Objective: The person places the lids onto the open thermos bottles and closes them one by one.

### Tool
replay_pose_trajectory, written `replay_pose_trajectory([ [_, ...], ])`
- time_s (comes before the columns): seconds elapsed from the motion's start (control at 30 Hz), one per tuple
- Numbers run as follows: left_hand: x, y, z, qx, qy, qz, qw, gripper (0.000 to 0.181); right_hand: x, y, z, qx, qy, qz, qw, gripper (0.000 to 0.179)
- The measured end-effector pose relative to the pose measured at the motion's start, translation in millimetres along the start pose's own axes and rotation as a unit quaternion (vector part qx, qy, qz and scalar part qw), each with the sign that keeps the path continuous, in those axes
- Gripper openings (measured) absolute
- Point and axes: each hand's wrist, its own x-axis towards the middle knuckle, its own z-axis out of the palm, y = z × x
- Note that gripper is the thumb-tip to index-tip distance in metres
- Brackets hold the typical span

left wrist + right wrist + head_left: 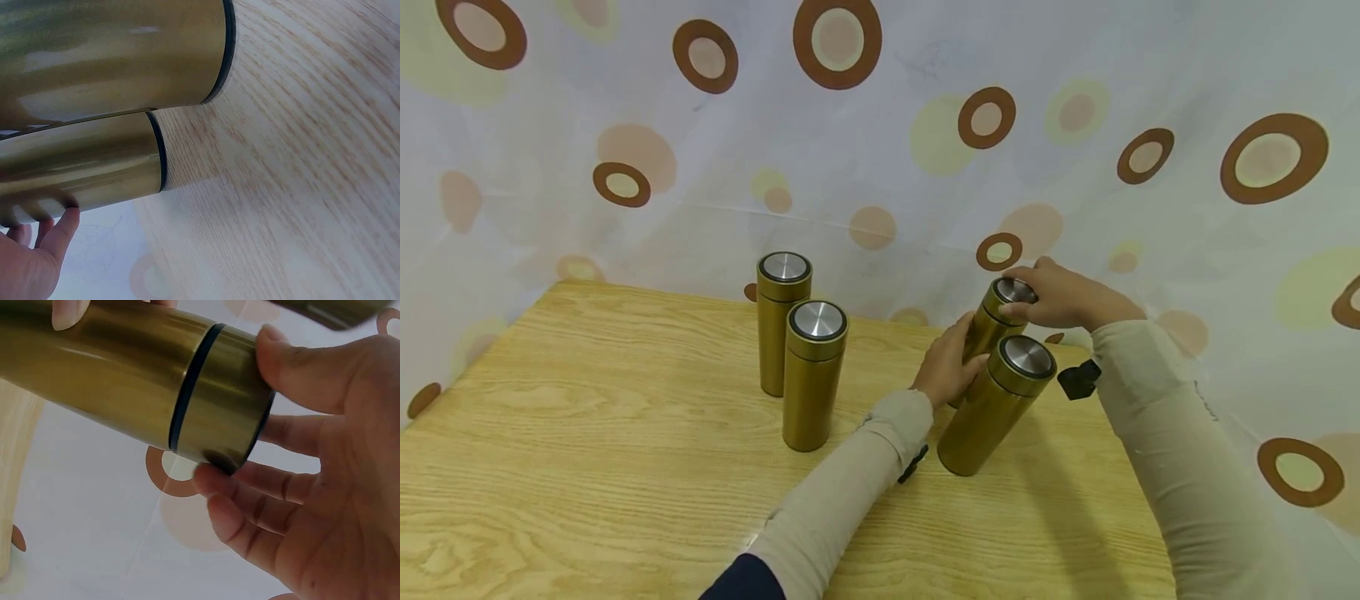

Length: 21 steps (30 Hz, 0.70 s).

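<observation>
Four gold thermos flasks with round silver tops come in two pairs on the wooden table, so several stand here. At the right rear, my left hand (949,367) holds the body of the back flask (983,335); its fingertips lie against the side in the left wrist view. My right hand (1060,298) grips that flask's lid (231,394), thumb on one side and fingers on the other. A dark ring separates lid from body. Just in front, the near right flask (988,417) stands close to my left thumb and partly covers the held one.
Left of my arms stand a rear flask (771,342) and a front flask (812,392), both capped. The wooden table (587,467) meets a patterned cloth (880,150) hanging behind and at the right.
</observation>
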Motion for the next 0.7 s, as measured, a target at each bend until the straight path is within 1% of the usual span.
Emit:
replay_pose_trajectory([
  [0.23,-1.2,0.8,-1.2,-0.003,0.0,0.007,1.0,0.066,4.4,2,8,-0.016,0.047,0.037,0.9981,0.071],
  [0.37,-0.9,1.0,-1.0,-0.002,-0.005,0.008,1.0,0.066,5.9,2,11,-0.012,0.069,0.051,0.9962,0.069],
  [0.6,-0.8,1.3,-1.4,0.001,-0.005,0.002,1.0,0.067,6.5,1,13,-0.011,0.082,0.073,0.9939,0.072],
  [0.7,-1.1,0.9,-1.6,0.003,-0.005,0.006,1.0,0.066,6.3,0,14,-0.007,0.083,0.082,0.9931,0.071],
])
